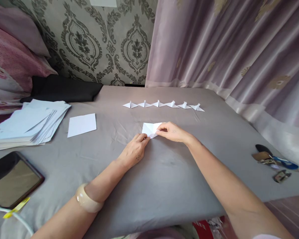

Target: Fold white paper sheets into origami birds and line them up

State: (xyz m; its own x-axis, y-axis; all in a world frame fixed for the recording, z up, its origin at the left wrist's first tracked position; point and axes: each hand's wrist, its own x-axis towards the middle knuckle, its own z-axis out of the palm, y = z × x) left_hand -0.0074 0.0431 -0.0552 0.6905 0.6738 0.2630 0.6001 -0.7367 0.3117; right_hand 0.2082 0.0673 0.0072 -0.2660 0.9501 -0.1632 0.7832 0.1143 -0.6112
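Note:
A small creased sheet of white paper (149, 127) lies on the grey cloth surface in front of me, partly folded. My left hand (137, 147) pinches its lower left edge, fingers closed together. On the paper's right side, my right hand (171, 131) grips the edge between thumb and forefinger. Beyond both hands stands a row of several folded white paper birds (158, 104), set side by side with their wing tips close together.
At the left are a stack of white paper (27, 124), a single white sheet (82, 125) and a dark-framed tablet (13, 177) with a white cable. Keys (269, 161) and blue-handled scissors (286, 162) lie at the right. A black cloth (64, 88) sits by the patterned wall.

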